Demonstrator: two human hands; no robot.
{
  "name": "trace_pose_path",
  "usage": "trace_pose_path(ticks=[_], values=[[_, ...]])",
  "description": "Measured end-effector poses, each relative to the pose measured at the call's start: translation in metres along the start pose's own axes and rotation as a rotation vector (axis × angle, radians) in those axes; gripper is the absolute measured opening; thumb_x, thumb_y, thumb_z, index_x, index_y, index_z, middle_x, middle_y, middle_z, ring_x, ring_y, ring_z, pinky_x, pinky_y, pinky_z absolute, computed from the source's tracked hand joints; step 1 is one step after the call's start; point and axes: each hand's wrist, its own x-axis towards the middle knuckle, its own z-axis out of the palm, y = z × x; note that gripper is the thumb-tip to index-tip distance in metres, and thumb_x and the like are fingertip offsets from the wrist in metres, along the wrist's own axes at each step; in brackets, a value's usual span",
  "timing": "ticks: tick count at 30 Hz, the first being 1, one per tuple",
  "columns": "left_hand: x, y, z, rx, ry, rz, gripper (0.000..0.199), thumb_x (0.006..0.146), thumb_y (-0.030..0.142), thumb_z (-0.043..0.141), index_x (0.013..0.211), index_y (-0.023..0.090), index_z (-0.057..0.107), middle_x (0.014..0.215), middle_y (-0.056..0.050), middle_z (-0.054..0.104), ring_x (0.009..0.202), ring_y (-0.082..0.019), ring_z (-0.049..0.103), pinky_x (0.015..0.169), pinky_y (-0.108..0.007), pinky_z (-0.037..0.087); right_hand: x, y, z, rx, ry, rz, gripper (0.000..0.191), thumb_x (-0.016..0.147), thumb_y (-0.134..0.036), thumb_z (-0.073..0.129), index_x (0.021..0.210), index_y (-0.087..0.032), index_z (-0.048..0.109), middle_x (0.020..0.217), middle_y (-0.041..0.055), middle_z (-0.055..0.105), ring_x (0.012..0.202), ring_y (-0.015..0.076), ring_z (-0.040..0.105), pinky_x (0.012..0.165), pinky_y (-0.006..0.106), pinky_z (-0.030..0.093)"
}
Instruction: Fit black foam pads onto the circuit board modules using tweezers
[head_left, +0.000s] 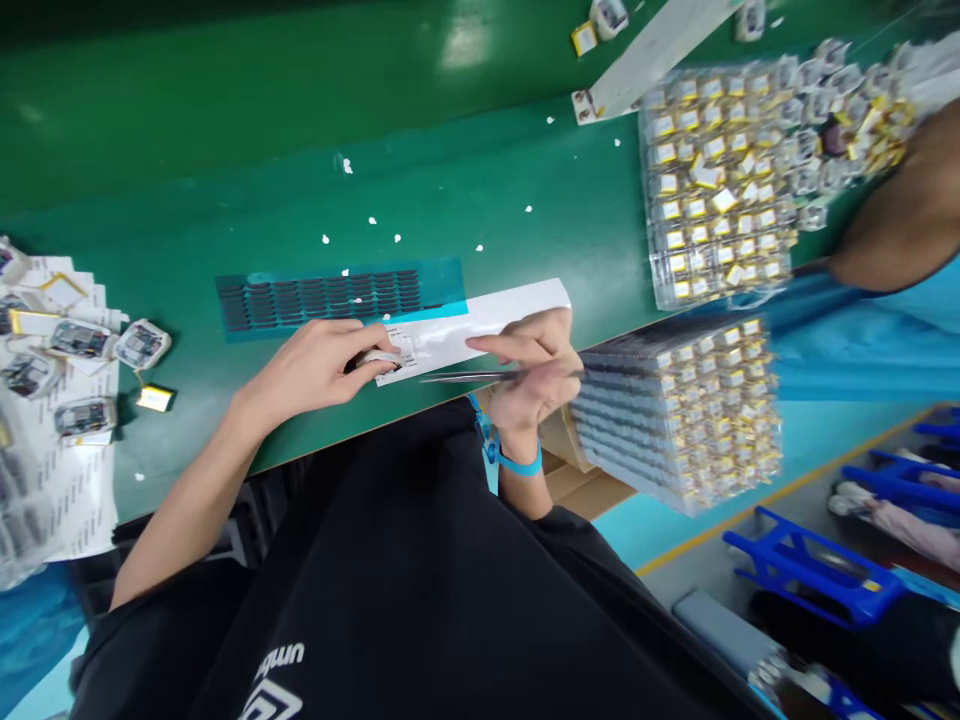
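Observation:
My left hand [322,372] is closed, with thumb and forefinger pinching a small white-edged part [377,358] mostly hidden by the fingers. It is over the printed left end of a white label sheet [517,303]. In my right hand [534,370] is a pair of thin metal tweezers [461,377], tips pointing left towards the left hand. The right forefinger stretches out over the white sheet. Just beyond the left hand lies a translucent blue sheet [450,285] with rows of dark strips, partly overlapping the white sheet.
White-cased circuit units [142,345] and a yellow-edged battery [156,398] lie left. A clear tray of batteries [720,190] is at right; stacked trays [675,420] stand below the table edge. Another person's arm [900,210] rests far right. White specks dot the green mat [247,220].

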Motion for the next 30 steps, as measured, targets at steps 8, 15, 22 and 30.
trace_pose_path(ticks=[8,15,22,30], values=[[0.004,-0.002,-0.001,-0.081,-0.008,-0.027,0.023,0.101,0.040,0.065,0.106,0.027,0.083,0.068,0.002,0.073,0.053,-0.013,0.059,0.055,-0.025,0.039,0.019,0.020,0.019,0.413,-0.347,0.377,0.051,0.093,-0.071,0.073,0.088,-0.020,0.079,0.078,0.0046,0.083,0.067,0.0198,0.080,0.068,0.034,0.070],[0.005,-0.005,0.000,-0.109,0.026,-0.036,0.025,0.099,0.040,0.069,0.112,0.026,0.085,0.066,0.002,0.074,0.050,-0.014,0.060,0.057,-0.025,0.043,0.016,0.014,0.020,0.383,-0.328,0.433,0.056,0.096,-0.073,0.065,0.083,-0.020,0.076,0.081,0.0056,0.084,0.070,0.0200,0.083,0.070,0.032,0.072],[0.003,-0.006,0.006,-0.015,0.050,-0.030,0.026,0.101,0.038,0.066,0.114,0.026,0.085,0.073,-0.001,0.077,0.060,-0.018,0.068,0.064,-0.028,0.049,0.022,0.018,0.018,0.444,-0.387,0.443,0.056,0.095,-0.073,0.067,0.084,-0.020,0.079,0.083,0.0065,0.085,0.072,0.0212,0.084,0.074,0.036,0.074],[0.002,0.013,-0.001,-0.406,0.305,-0.102,0.012,0.096,0.031,0.078,0.101,0.025,0.087,0.096,-0.005,0.086,0.080,-0.020,0.082,0.075,-0.029,0.065,0.013,-0.016,0.007,0.583,-0.103,0.429,0.045,0.100,-0.067,0.066,0.091,-0.023,0.073,0.077,0.0021,0.082,0.069,0.0199,0.083,0.064,0.030,0.070]])
